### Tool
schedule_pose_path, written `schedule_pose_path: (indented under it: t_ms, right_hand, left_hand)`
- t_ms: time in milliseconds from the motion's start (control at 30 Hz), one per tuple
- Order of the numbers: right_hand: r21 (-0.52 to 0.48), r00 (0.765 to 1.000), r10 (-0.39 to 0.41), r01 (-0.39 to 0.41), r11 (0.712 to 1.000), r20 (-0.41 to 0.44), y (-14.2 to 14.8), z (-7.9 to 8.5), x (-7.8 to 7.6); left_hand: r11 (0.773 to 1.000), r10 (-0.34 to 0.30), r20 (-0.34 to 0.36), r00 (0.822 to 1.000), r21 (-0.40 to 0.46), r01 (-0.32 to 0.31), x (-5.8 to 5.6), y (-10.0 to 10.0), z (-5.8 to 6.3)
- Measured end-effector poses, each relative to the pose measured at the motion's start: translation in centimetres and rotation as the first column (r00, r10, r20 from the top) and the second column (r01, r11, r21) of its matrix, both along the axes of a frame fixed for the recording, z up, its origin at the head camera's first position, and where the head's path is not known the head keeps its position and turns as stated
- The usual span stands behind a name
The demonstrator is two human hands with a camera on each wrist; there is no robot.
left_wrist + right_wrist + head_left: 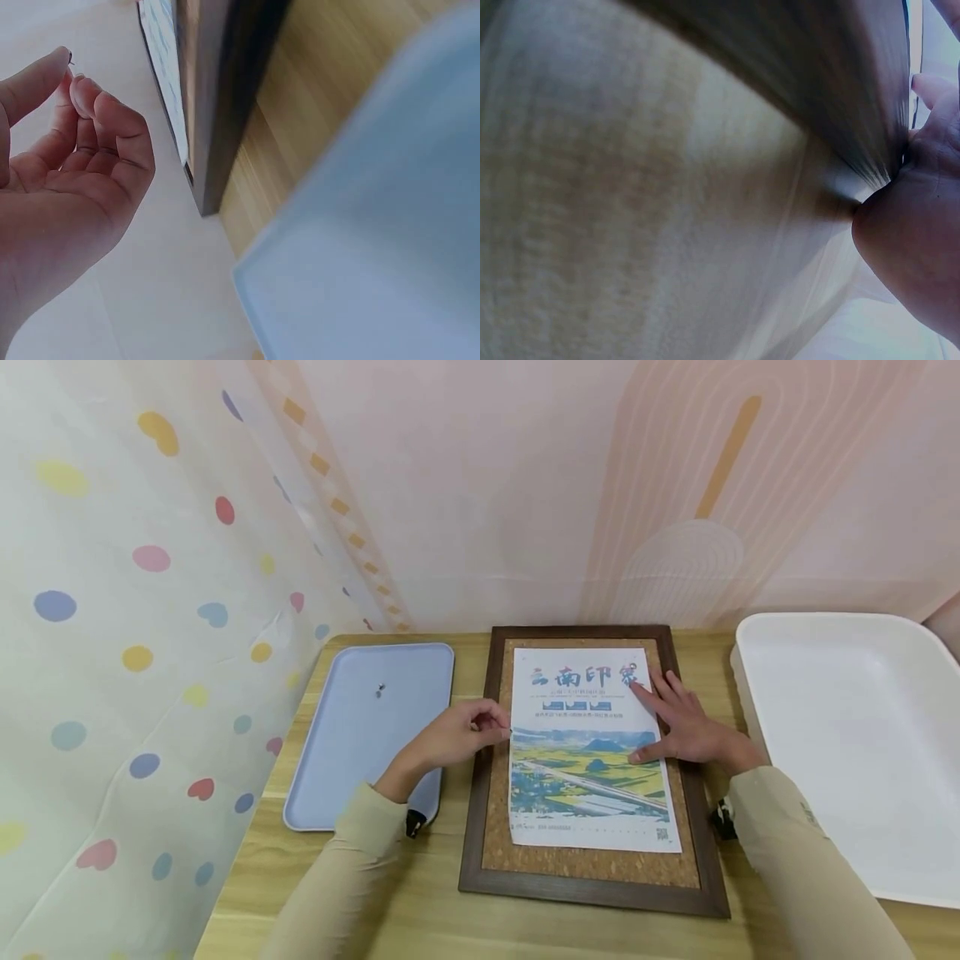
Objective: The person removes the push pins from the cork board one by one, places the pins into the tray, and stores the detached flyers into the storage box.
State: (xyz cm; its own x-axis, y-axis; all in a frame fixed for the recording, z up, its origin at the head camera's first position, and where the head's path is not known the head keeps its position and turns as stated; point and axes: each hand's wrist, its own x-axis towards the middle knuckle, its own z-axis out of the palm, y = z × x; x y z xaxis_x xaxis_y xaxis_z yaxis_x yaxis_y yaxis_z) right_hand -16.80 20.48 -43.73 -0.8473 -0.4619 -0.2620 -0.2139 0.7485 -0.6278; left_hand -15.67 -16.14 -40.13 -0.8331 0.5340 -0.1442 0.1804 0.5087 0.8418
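The wooden table takes up most of what I see, with a deep white tray standing on it at the person's right. Between that and a shallower blue tray lies the board, flat, its cork face up inside a dark frame. The left sleeve crosses above the blue tray's near corner.

The poster lies on the cork, inside the frame (more bare cork shows below it than above). Nothing I can make out for certain is fixing it down; a small dark spot near its upper right corner could be print or a fastener.

The right hand is spread wide over the poster's right edge, thumb and fingers apart, gripping nothing, its fingertips resting on the paper. The left hand is at the opposite edge, thumb and forefinger nearly together, the other fingers curled in. Pinched there is a tiny dark-headed pin, or something very like one. A couple of small shiny bits, perhaps more pins, lie on the blue tray.

The risks, as I judge them: if the right hand slackens or drags, the loose paper could slide askew. A pin held so finely could slip and drop, or prick a finger if pushed at a slant. Pressed too close to the margin, it might tear the edge.
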Motion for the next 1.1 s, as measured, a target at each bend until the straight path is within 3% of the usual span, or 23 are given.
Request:
schedule_pose_path:
  t_ms: [433,767,1100]
  right_hand:
    - [0.011,1.0,-0.002,0.002,1.0,-0.004,0.1,0.4,-0.1]
    - [0.003,1.0,-0.004,0.004,1.0,0.005,-0.1,0.2,-0.2]
    - [0.007,1.0,-0.003,0.003,1.0,0.001,-0.1,0.1,0.0]
  left_hand:
    - [0.985,0.171,-0.046,0.984,-0.015,-0.172,-1.0,-3.5,-0.6]
    - [0.946,0.324,-0.044,0.945,-0.015,-0.325,-1.4,-5.8,-1.1]
    - [0.91,0.411,-0.063,0.909,-0.035,-0.414,-1.8,-7.9,-1.8]
